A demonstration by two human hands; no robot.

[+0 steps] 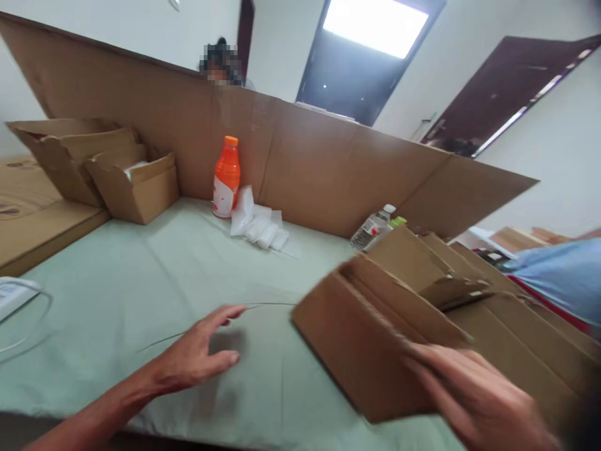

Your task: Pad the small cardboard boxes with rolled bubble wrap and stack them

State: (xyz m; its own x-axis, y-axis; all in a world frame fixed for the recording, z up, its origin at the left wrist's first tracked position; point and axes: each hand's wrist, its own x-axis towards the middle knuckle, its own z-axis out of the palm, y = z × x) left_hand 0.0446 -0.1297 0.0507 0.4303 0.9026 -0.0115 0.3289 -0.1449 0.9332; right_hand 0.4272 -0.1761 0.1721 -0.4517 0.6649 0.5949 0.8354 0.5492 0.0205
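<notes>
Both hands differ: right hand (474,394) grips cardboard box (375,332) (blurred), left hand (200,354) released beside it.

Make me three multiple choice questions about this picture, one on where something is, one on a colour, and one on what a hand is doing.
1. Where does the orange bottle stand?
A. against the cardboard wall
B. inside a box
C. on the floor

2. What colour is the cloth on the table?
A. red
B. pale green
C. black

3. What is the left hand doing?
A. gripping the bottle
B. holding a pen
C. open and empty, over the cloth

Key: 1 A, the bottle is at the wall's foot. 2 B, the cloth is light green. 3 C, its fingers are spread with nothing in them, while the right hand is on the cardboard box.
</notes>
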